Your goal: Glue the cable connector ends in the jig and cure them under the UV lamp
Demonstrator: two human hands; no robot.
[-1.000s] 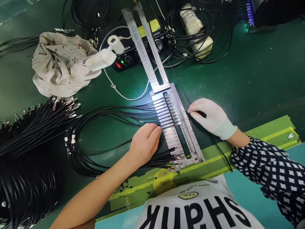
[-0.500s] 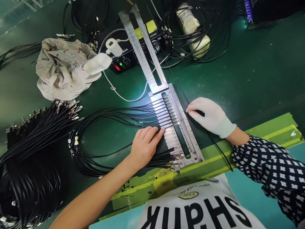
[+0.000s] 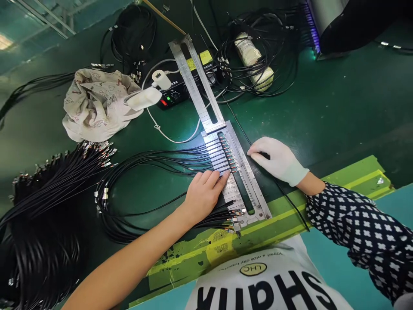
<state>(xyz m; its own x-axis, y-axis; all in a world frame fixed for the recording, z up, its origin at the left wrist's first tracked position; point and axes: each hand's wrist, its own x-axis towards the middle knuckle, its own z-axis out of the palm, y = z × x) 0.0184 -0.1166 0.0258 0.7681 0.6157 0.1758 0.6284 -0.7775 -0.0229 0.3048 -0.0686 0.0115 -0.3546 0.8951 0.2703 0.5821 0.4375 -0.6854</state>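
My bare left hand (image 3: 203, 193) lies over the left side of a slotted metal jig (image 3: 237, 129), its fingers curled and closed on a thin black cable (image 3: 174, 199) that runs in behind it. The thumb and index tips press by the slot, just below a row of seated cable ends (image 3: 229, 153) with small coloured wires showing. To the right of the jig, my right hand (image 3: 277, 159) in a white glove has thumb and forefinger pinched near the jig's edge. What they hold, if anything, is hidden. A black cord (image 3: 292, 206) passes beneath that hand.
Loose cable ends (image 3: 237, 215) lie at the jig's lower end. A big cable bundle (image 3: 48, 224) fills the left. Behind stand a lit white lamp (image 3: 145, 98), a crumpled cloth (image 3: 97, 103), a black control box (image 3: 176, 97) and a wrapped roll (image 3: 254, 64) among coiled cables.
The camera view has shifted slightly, bringing more of the far table into sight. My left fingertips sit a little closer to the slot; my right hand keeps its pinch beside the jig.
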